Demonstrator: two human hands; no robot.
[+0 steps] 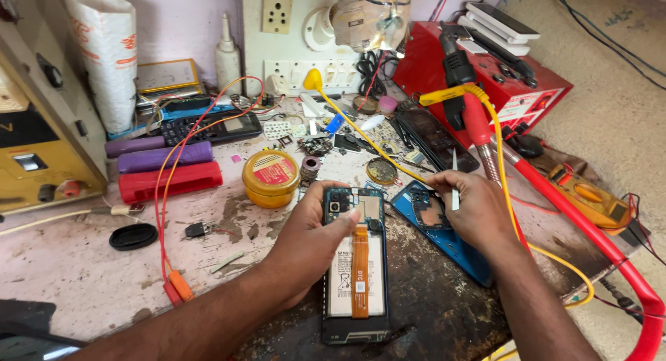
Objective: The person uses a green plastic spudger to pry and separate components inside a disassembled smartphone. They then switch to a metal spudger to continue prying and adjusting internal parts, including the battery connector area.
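My left hand (305,239) clamps the opened phone (354,264) at lower centre, thumb near its orange flex cable (359,271). My right hand (475,212) pinches white tweezers (455,181) over the blue back cover (444,233). I judge that a slip could tear the cable or puncture the battery (343,278).

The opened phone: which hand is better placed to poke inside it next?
Probably the right hand: it holds thin tweezers beside the opened phone. The left hand looks busy, gripping the phone's edge with its thumb on top.
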